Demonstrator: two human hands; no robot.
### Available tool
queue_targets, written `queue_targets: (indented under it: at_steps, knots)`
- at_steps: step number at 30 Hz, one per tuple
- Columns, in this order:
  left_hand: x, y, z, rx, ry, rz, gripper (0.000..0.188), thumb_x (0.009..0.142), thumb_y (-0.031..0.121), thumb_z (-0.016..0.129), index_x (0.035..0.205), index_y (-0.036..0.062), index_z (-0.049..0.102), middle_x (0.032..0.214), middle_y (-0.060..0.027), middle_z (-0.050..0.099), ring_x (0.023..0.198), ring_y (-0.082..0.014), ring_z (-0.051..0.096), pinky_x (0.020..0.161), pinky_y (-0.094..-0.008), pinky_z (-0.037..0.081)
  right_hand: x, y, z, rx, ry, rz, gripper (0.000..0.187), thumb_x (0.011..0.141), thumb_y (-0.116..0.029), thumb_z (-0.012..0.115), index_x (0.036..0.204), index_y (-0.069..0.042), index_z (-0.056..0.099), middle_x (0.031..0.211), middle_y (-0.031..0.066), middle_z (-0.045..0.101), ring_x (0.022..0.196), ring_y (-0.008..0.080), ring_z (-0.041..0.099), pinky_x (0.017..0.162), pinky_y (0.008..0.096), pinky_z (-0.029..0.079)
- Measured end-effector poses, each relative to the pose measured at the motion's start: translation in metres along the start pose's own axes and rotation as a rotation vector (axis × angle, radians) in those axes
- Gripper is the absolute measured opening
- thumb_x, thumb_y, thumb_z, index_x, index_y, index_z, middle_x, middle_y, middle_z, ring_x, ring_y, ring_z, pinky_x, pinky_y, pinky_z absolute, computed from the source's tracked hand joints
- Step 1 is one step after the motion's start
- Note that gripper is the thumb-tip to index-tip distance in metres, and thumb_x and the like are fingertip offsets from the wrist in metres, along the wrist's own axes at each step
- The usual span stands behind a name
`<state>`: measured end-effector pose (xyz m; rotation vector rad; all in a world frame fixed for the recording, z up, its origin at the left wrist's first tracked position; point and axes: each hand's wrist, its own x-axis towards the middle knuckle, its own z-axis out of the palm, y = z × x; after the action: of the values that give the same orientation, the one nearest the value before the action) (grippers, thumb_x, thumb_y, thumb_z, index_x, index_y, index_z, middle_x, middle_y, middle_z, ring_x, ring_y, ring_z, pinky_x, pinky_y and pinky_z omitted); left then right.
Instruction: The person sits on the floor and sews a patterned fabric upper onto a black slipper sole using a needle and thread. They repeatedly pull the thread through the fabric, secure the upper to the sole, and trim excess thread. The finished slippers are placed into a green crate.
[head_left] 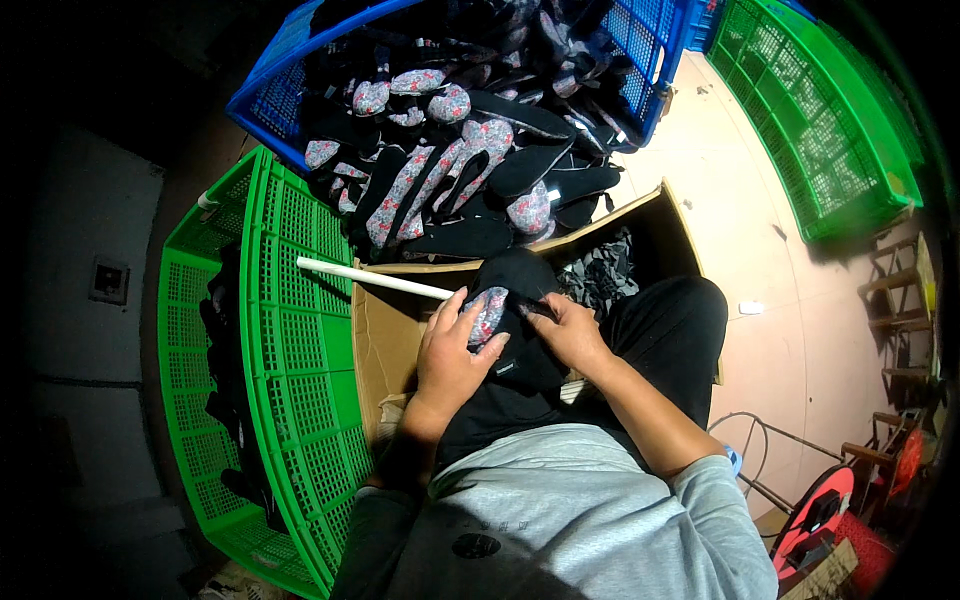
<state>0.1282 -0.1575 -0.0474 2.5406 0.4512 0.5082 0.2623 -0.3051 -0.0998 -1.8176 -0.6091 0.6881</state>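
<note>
A black cloth slipper (530, 352) with a grey, red-flowered lining lies over my lap, a small dark label near its lower edge. My left hand (450, 350) grips its left side, with the fingers and thumb around the patch of flowered cloth (487, 316). At its right edge, my right hand (570, 332) pinches the black fabric between thumb and fingers; whether anything small is in that pinch, I cannot tell. A white rod (375, 277) runs from the left to my left hand, where its near end is hidden.
Ahead, a blue crate (262, 92) overflows with similar black and flowered slippers. A cardboard box (690, 232) holding dark scraps (605, 272) stands before my knees. Green crates flank me, one (300, 330) close at left, others (800, 130) far right. A red-topped stool (815, 515) is lower right.
</note>
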Motion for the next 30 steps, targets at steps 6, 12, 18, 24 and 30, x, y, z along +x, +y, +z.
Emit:
queue_targets:
  at_steps: [6,12,18,24,30]
  knots:
    - [-0.001,-0.006,0.001,-0.123,0.091,-0.048,0.03,0.08,0.011,0.075,0.102,-0.0025,0.061,0.109,-0.0162,0.063,0.096,-0.0349,0.062,0.087,-0.0389,0.049,-0.009,-0.011,0.0,-0.026,-0.072,0.016,0.025,0.092,-0.024,0.065,0.1,0.0,0.064,0.075,0.014,0.065,0.077,0.0244,0.067,0.071,0.0342,0.05]
    - [0.006,-0.019,-0.011,-0.341,-0.031,-0.071,0.025,0.081,0.01,0.074,0.1,-0.0032,0.065,0.103,-0.014,0.065,0.094,-0.0277,0.064,0.085,-0.0339,0.049,-0.005,-0.009,0.011,0.196,0.161,-0.164,0.019,0.084,-0.006,0.07,0.1,-0.001,0.062,0.1,0.0146,0.064,0.088,0.0254,0.064,0.077,0.0348,0.05]
    - [0.012,-0.025,-0.013,-0.375,-0.089,-0.081,0.027,0.079,0.01,0.075,0.101,-0.0027,0.065,0.103,-0.0137,0.063,0.095,-0.0282,0.062,0.086,-0.034,0.048,0.0,-0.01,0.012,0.132,0.091,-0.362,0.033,0.073,0.014,0.062,0.102,0.0,0.064,0.102,0.0101,0.058,0.09,0.0209,0.06,0.077,0.0285,0.049]
    - [0.006,-0.02,0.0,-0.204,-0.04,-0.012,0.032,0.078,0.008,0.074,0.104,-0.0003,0.058,0.106,-0.0162,0.057,0.097,-0.0342,0.059,0.086,-0.0381,0.048,0.005,-0.01,0.007,0.197,0.02,-0.278,0.035,0.074,0.016,0.063,0.104,0.0,0.068,0.102,0.008,0.057,0.09,0.0177,0.059,0.079,0.0253,0.048]
    - [0.007,-0.02,0.003,-0.143,-0.059,0.057,0.035,0.076,0.004,0.074,0.105,0.0008,0.054,0.108,-0.018,0.054,0.1,-0.0378,0.057,0.087,-0.0406,0.047,0.011,-0.002,0.01,0.287,0.008,-0.277,0.031,0.078,0.016,0.065,0.105,0.001,0.069,0.104,0.0067,0.055,0.097,0.0152,0.059,0.086,0.0234,0.049]
